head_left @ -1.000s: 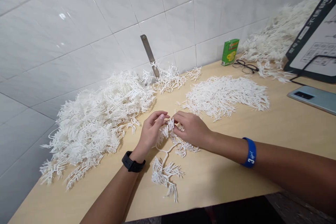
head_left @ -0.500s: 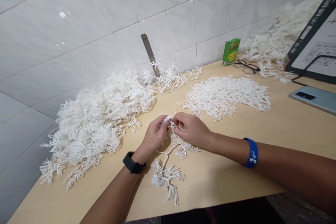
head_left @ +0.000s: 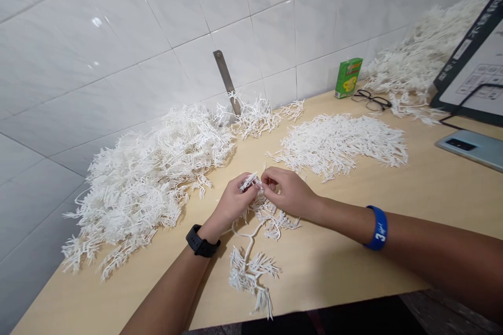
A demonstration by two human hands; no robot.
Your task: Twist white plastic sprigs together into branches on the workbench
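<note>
A white plastic branch (head_left: 251, 251) with feathery sprigs lies on the wooden table (head_left: 338, 251) in front of me. My left hand (head_left: 231, 203), with a black watch on its wrist, is closed on a sprig at the branch's top end. My right hand (head_left: 288, 192), with a blue wristband further up the arm, pinches the same sprig cluster from the right. The fingertips of both hands meet at the sprig. A big heap of white branches (head_left: 145, 183) lies to the left, and a flatter pile of small white sprigs (head_left: 341, 141) lies beyond my right hand.
A green carton (head_left: 347, 78) and a pair of glasses (head_left: 371, 98) stand at the back by the tiled wall. A phone (head_left: 471, 147) lies at the right, below a dark-framed board (head_left: 471, 57). Another white heap (head_left: 412, 63) and a metal bracket (head_left: 227, 81) are at the wall.
My left hand's fingers have curled shut around the sprig, and both hands have drawn closer together. The branch on the table has shifted slightly.
</note>
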